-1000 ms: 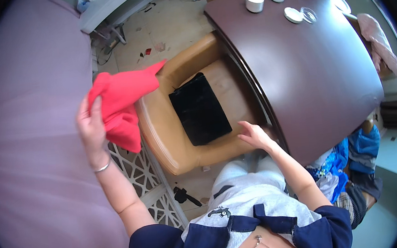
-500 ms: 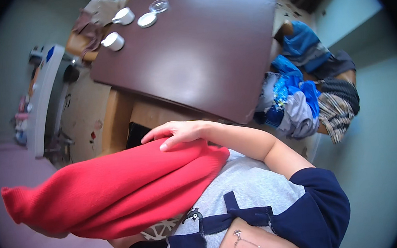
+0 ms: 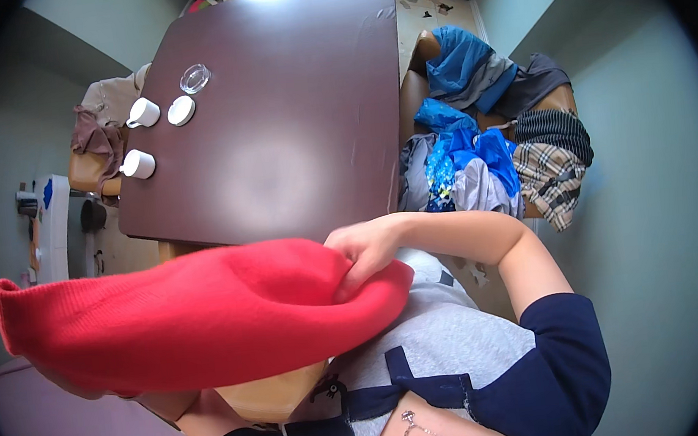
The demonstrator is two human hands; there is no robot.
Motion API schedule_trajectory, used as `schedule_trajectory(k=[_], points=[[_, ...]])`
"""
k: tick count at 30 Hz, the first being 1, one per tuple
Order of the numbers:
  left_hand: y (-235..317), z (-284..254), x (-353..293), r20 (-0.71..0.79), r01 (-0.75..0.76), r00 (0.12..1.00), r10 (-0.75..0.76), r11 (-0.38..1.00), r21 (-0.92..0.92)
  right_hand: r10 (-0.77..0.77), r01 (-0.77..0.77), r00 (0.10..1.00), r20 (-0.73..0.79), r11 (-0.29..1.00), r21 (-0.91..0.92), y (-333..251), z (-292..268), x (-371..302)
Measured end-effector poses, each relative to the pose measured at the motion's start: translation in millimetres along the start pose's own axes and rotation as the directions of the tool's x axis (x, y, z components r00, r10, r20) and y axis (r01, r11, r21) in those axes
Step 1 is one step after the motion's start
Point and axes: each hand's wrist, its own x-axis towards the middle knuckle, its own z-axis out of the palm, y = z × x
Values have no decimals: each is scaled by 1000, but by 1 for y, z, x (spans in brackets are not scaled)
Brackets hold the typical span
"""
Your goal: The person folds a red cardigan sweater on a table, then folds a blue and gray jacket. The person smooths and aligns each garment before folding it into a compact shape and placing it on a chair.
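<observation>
Dark brown and glossy, the big table [image 3: 295, 113] fills twelve o'clock. Nearer me, toward nine, is the soft red knitted garment [image 3: 173, 322], its long axis running nine to three, ribbed end pointing to nine. At two, a tan chair [image 3: 560, 100] holds a heap of blue, grey and plaid clothes [image 3: 480, 174]. My right hand [image 3: 367, 252] has its fingers clamped on the red knit near its three o'clock end; my left hand [image 3: 75, 385] is nearly covered by it, fingers impossible to tell. On the tabletop at ten: two white cups [image 3: 146, 112], a round clear glass dish [image 3: 195, 78] and a low round white container [image 3: 181, 110], contents too small to make out.
</observation>
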Motion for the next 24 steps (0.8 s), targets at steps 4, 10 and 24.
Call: schedule_trajectory(k=[4,10,24], points=[[12,18,26,61,-7,998,-5,982,188,-234,42,928,-291,840,-541,-72,-55,-48],[-16,113,71,423,-263,901,98,898,352,-369,-172,702,-609,742,-648,-141,-144,-70],[-82,223,193,563,-397,786,255,907,142,-493,-125,690,-531,641,-757,-190,-320,-36]])
